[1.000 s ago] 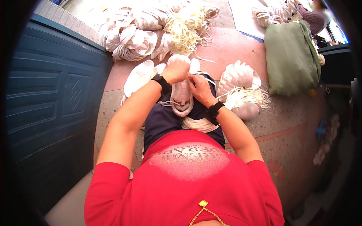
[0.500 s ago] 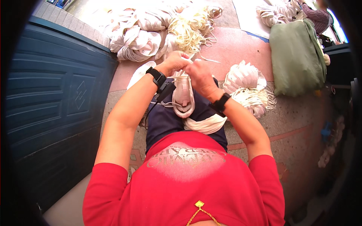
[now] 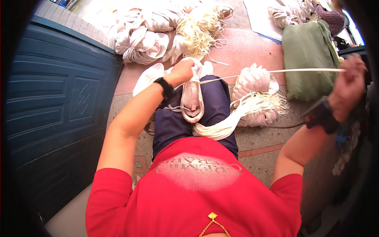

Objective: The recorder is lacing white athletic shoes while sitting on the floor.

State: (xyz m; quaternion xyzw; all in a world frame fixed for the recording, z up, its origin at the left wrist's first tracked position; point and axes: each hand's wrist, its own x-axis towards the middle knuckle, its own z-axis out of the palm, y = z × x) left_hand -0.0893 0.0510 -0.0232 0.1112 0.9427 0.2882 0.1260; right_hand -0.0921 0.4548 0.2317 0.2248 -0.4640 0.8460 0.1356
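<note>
A pale shoe (image 3: pixel 192 103) in off-white and pinkish tones lies on the navy cloth trousers (image 3: pixel 169 126), over the thighs, with fine grid-textured fabric on its upper and a smooth, thick, U-shaped rim at its near end. Its long axis runs almost straight from 12 to 6 o'clock, the rounded near end pointing to 6, at the wearer's waist; whether that end is toe or heel I cannot tell. The left hand (image 3: pixel 182 72) is clamped on the far end, at 12, its fingertips partly hidden. From the upper part of the shoe a white lace (image 3: pixel 304 70), slim and flat-looking, stretches in a slightly bowed line toward 2 o'clock, where the right hand (image 3: pixel 349 85), motion-blurred, is closed around it, well apart from the shoe. Just beyond the rounded end, at 5, a soft cream hank of laces (image 3: pixel 215 127) sweeps over the thigh toward a ribbed, fan-like stack of pale shoe pieces (image 3: pixel 254 85) at 3. A smooth white piece (image 3: pixel 147 79) sits at 10. Farther out stand a bulging green cloth sack (image 3: pixel 308 63) at 2, a crumpled, whitish heap (image 3: pixel 148 37) at 11 with tangled yellowish cords (image 3: pixel 197 33), and a panelled dark-blue door (image 3: pixel 59 91) at 9.
</note>
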